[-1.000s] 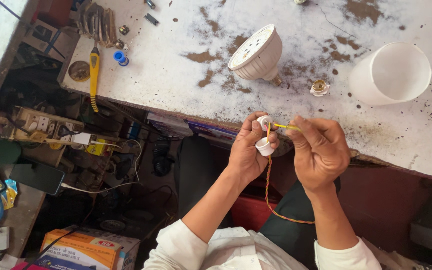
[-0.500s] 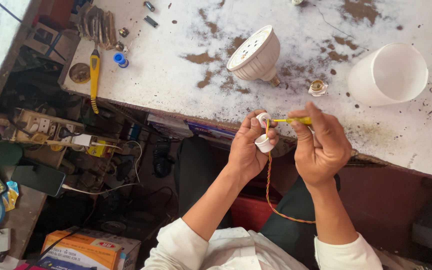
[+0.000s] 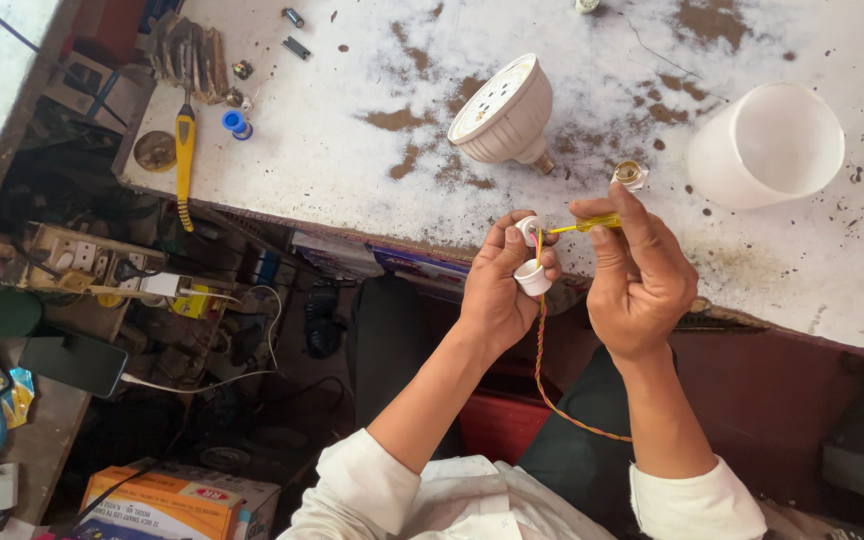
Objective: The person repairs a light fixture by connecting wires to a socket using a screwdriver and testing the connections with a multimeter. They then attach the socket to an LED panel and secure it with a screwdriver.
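Observation:
My left hand (image 3: 497, 285) grips a small white lamp holder (image 3: 531, 276) at the near edge of the stained white table (image 3: 372, 160). A twisted red and yellow wire (image 3: 544, 380) hangs from the holder toward my lap. My right hand (image 3: 637, 275) holds a small yellow-handled screwdriver (image 3: 592, 224), its tip set against the top of the holder. A white bulb housing (image 3: 505, 112) lies on its side just beyond my hands. A small brass screw cap (image 3: 630, 175) sits near my right fingers.
A white dome-shaped bulb cover (image 3: 767, 145) stands at the right of the table. A yellow screwdriver (image 3: 185, 150) and a blue cap (image 3: 236, 123) lie at the left edge. Below left are a power strip (image 3: 82, 262), a phone (image 3: 74, 362) and a cardboard box (image 3: 167, 505).
Both hands have stayed at the table's edge. My right hand has shifted slightly and turned the screwdriver against the holder.

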